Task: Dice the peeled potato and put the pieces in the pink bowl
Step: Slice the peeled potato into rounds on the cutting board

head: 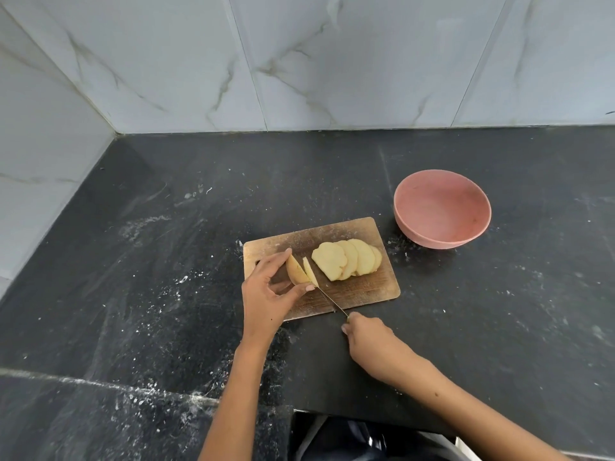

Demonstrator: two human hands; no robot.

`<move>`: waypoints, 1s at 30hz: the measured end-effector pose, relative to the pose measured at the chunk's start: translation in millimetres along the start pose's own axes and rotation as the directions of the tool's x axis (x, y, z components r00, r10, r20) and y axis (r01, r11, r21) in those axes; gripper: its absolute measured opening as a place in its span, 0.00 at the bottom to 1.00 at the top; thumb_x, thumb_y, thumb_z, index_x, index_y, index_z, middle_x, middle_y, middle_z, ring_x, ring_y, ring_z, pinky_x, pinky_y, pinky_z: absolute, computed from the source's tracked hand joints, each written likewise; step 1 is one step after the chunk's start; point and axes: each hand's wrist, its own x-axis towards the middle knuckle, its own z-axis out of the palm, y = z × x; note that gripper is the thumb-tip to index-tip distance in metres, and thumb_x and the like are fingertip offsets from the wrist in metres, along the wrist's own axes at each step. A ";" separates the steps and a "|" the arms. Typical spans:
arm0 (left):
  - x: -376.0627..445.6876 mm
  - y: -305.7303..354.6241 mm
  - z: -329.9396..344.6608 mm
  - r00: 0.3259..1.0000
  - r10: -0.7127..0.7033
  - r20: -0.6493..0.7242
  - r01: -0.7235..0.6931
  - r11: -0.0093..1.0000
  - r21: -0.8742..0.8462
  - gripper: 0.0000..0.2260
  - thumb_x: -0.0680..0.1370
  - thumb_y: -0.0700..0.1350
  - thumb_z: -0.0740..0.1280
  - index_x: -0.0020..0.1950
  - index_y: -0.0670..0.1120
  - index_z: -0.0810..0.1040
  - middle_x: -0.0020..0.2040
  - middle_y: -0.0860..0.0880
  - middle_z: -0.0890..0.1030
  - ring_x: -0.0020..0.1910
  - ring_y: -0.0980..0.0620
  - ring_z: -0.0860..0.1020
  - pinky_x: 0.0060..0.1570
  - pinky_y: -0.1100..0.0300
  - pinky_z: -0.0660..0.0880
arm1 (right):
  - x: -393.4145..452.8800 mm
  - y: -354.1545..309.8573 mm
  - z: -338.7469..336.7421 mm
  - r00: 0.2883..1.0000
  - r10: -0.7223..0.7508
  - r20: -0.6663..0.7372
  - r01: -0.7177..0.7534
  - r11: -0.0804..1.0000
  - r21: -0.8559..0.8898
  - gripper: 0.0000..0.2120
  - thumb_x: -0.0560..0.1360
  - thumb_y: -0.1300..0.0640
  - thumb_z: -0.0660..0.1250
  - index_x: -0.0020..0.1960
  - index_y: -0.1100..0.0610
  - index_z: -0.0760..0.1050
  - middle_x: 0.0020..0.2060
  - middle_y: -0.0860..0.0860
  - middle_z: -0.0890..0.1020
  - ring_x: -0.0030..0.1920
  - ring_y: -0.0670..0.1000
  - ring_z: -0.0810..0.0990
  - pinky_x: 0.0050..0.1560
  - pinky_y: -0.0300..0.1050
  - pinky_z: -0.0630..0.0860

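Note:
On the wooden cutting board [366, 294] my left hand [269, 294] pinches the last end piece of the peeled potato [295, 272] between thumb and fingers. A fresh slice [309, 274] leans just right of it, with the knife blade [327, 299] down between slice and board. My right hand [369, 341] grips the knife handle, which is hidden in the fist, off the board's near edge. Several flat potato slices [346, 262] lie fanned out on the board's right half. The pink bowl [442, 211] stands empty behind the board on the right.
The black stone counter [166, 261] carries white dust and smears, and ends at a marble-tiled wall [299, 61] behind and at the left. A dark gap [366, 437] opens under the counter's front edge near my body.

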 end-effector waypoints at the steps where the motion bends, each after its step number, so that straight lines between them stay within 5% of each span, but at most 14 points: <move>1: -0.4 0.6 0.7 1.000 0.007 -0.002 -0.007 1.000 0.005 0.30 0.62 0.45 0.80 0.63 0.48 0.77 0.59 0.53 0.78 0.59 0.56 0.77 0.48 0.61 0.79 | -0.8 4.1 -3.1 1.000 0.001 0.013 -0.001 0.999 0.032 0.11 0.83 0.53 0.52 0.44 0.55 0.65 0.47 0.56 0.76 0.46 0.56 0.77 0.42 0.46 0.71; 4: -1.8 0.6 0.8 1.000 0.025 -0.013 -0.025 1.000 0.014 0.31 0.61 0.43 0.80 0.63 0.49 0.78 0.59 0.52 0.79 0.59 0.56 0.77 0.48 0.62 0.79 | -2.0 12.4 -16.3 0.992 -0.022 0.126 -0.008 0.972 0.234 0.14 0.83 0.52 0.52 0.40 0.55 0.65 0.32 0.52 0.71 0.26 0.48 0.69 0.25 0.40 0.68; 7: -0.4 -2.4 1.7 1.000 0.018 -0.018 -0.018 1.000 0.013 0.31 0.61 0.37 0.81 0.63 0.47 0.78 0.58 0.50 0.79 0.59 0.55 0.78 0.49 0.62 0.79 | -5.2 17.7 -26.5 0.995 -0.083 0.062 0.062 0.955 0.291 0.15 0.82 0.51 0.53 0.40 0.55 0.68 0.28 0.50 0.71 0.21 0.45 0.66 0.20 0.36 0.65; 11: 2.6 -5.0 4.1 1.000 -0.023 -0.004 0.022 1.000 -0.012 0.30 0.62 0.38 0.81 0.62 0.48 0.78 0.59 0.49 0.78 0.59 0.53 0.78 0.51 0.62 0.78 | 1.1 14.4 -29.5 0.974 -0.176 -0.146 0.200 0.964 0.173 0.16 0.83 0.50 0.51 0.42 0.57 0.70 0.32 0.49 0.72 0.31 0.47 0.70 0.33 0.42 0.69; 15: 4.6 -5.7 4.3 0.996 -0.084 -0.008 0.084 0.995 -0.049 0.30 0.62 0.40 0.81 0.61 0.48 0.77 0.60 0.50 0.78 0.59 0.53 0.78 0.53 0.58 0.79 | 13.1 3.6 -26.4 0.962 -0.223 -0.157 0.227 0.974 0.009 0.18 0.83 0.49 0.49 0.46 0.58 0.71 0.41 0.54 0.77 0.42 0.53 0.75 0.46 0.50 0.71; 22: -1.5 -11.5 -0.1 0.989 -0.127 -0.082 0.119 0.988 -0.097 0.29 0.60 0.38 0.82 0.59 0.48 0.79 0.58 0.50 0.79 0.56 0.56 0.79 0.52 0.64 0.77 | 23.3 0.1 -19.3 0.963 -0.202 -0.181 0.191 0.979 -0.074 0.15 0.83 0.49 0.49 0.45 0.56 0.68 0.45 0.56 0.79 0.47 0.57 0.77 0.46 0.50 0.72; 30: 1.4 -8.9 10.0 0.989 -0.126 -0.080 0.121 0.991 -0.063 0.31 0.60 0.43 0.83 0.60 0.48 0.78 0.56 0.54 0.80 0.55 0.57 0.80 0.53 0.63 0.77 | 16.3 -16.0 -23.6 0.876 -0.386 -0.290 0.416 0.908 0.048 0.14 0.82 0.49 0.50 0.39 0.50 0.62 0.32 0.49 0.73 0.31 0.47 0.68 0.31 0.43 0.62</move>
